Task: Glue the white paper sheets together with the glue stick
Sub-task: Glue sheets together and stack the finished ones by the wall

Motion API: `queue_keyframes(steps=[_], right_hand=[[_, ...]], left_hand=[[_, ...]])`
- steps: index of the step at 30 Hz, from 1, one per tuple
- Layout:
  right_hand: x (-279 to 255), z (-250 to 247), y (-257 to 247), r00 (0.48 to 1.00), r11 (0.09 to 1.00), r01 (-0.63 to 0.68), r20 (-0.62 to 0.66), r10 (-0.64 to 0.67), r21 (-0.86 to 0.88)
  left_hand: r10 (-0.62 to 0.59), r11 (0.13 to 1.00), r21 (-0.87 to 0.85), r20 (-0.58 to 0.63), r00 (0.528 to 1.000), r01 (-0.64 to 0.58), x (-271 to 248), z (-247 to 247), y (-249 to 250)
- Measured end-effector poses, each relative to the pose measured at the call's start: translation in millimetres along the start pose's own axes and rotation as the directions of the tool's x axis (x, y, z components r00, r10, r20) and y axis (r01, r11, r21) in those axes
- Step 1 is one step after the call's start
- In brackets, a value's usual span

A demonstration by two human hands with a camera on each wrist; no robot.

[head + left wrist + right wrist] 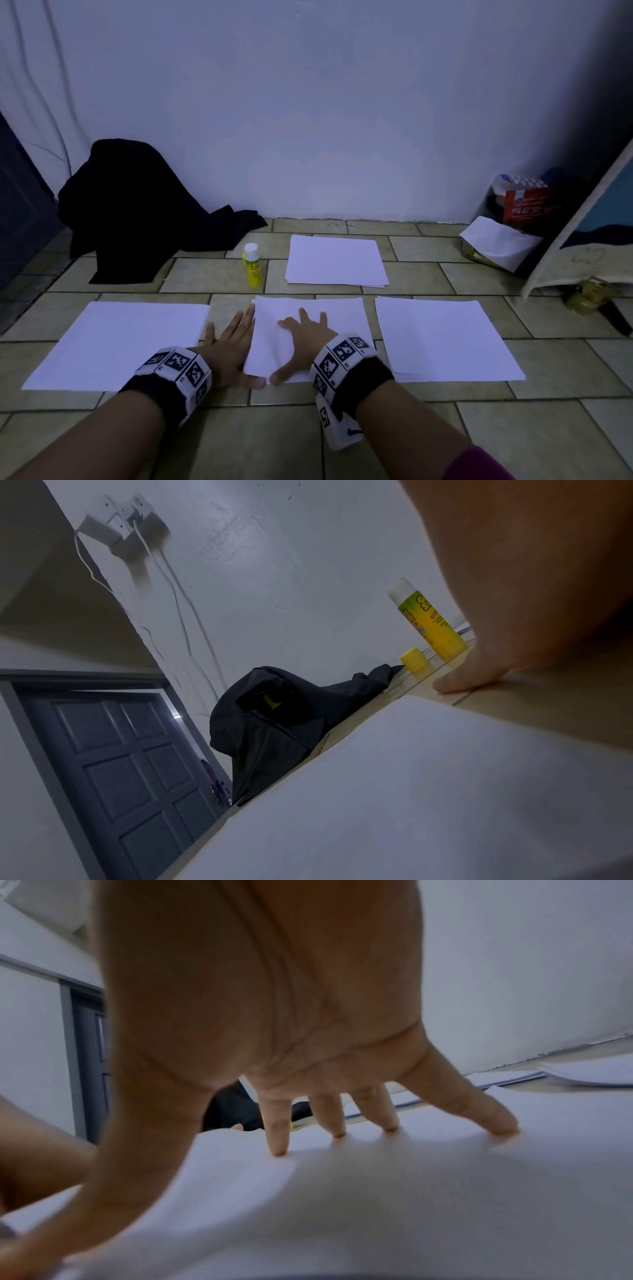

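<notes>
- Glue stick stands upright, up and left of the left hand — nearer than the right hand.
- Both hands are flat and open, pressing the middle paper — holding nothing.

Both hands press one sheet — fingers spread.

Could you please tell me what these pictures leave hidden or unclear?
- Whether the middle sheets have glue between them: hidden beneath the top sheet and right hand, head view.
- Left hand fingers: mostly cut off by the edge, left wrist view.
- Glue stick label: too small, head view.
</notes>
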State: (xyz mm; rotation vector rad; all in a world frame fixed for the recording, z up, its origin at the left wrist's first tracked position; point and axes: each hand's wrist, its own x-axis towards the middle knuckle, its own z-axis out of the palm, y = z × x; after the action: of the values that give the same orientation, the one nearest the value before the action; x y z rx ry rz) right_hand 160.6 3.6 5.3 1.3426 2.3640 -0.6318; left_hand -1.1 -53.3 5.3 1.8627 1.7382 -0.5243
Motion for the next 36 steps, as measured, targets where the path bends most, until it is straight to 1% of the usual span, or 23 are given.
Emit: queue_keyframes(steps=[3,6,10,13,16,21,23,27,32,36], right_hand=[[16,16,-7,0.998,0.998,-0.064,-0.019,0.064,0.004],[28,23,-7,0.997,0.998,-0.07,-0.022,0.07,0.005],[11,15,-10,0.997,0.997,-0.069,-0.03,0.071,0.044],[-3,7,-8,0.996,0.991,-0.083,-0.024,0.085,0.104],[-11,2,-8,0.993,0.982,-0.117,-0.01,0.12,0.151],[-12,-3,-7,0.991,0.962,-0.117,-0.038,0.13,0.245],[-14,0,-7,0.992,0.966,-0.105,-0.046,0.119,0.237],[-18,5,-5,0.997,0.985,-0.069,-0.025,0.074,0.155],[-13,0,2,1.0,0.981,-0.022,0.012,0.02,0.191],[-13,0,5,1.0,0.971,-0.014,0.008,0.013,0.24]], left_hand=[[0.011,1.0,-0.022,-0.012,1.0,-0.011,0,1,1],[0.043,0.996,-0.077,-0.037,0.998,-0.046,-3,0,-3],[0.102,0.984,-0.132,-0.105,0.989,-0.115,-6,1,-11],[0.093,0.973,-0.194,-0.163,0.982,-0.124,-3,4,-15],[0.09,0.947,-0.291,-0.163,0.983,-0.135,-5,-2,-17],[0.092,0.959,-0.249,-0.176,0.98,-0.134,-6,-5,-20],[0.088,0.962,-0.241,-0.181,0.98,-0.131,-3,-2,-22],[0.08,0.94,-0.316,-0.154,0.985,-0.126,-1,-5,-26],[0.088,0.96,-0.251,-0.148,0.985,-0.124,-4,-3,-21],[0.066,0.957,-0.271,-0.157,0.985,-0.107,-3,-3,-22]])
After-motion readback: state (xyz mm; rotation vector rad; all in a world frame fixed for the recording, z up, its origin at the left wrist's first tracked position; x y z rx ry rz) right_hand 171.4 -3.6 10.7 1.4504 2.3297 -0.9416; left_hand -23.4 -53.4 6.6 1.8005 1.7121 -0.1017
